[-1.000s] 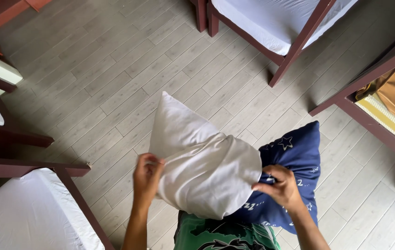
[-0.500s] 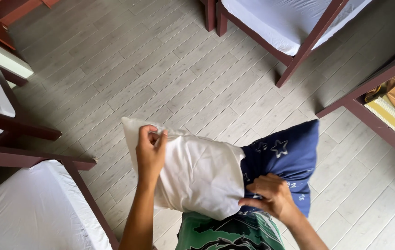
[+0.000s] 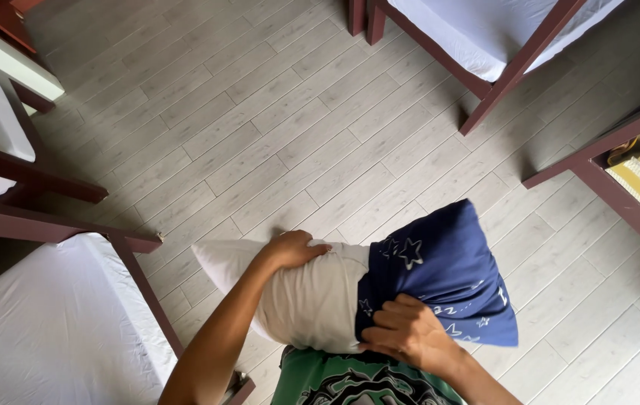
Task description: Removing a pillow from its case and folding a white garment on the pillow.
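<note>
Two hands work one white pillow [image 3: 312, 300]: left hand [image 3: 293, 250] fingers clamp its top to steady it, right hand [image 3: 402, 334] fingers pinch the navy star-print pillowcase [image 3: 447, 270] hem at 3 o'clock.

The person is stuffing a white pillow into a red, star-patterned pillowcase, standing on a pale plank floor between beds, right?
Not quite: the head view shows the pillowcase is dark blue with white stars, not red. The rest holds: a white pillow sticks partly out of it, over a pale plank floor between beds.
</note>
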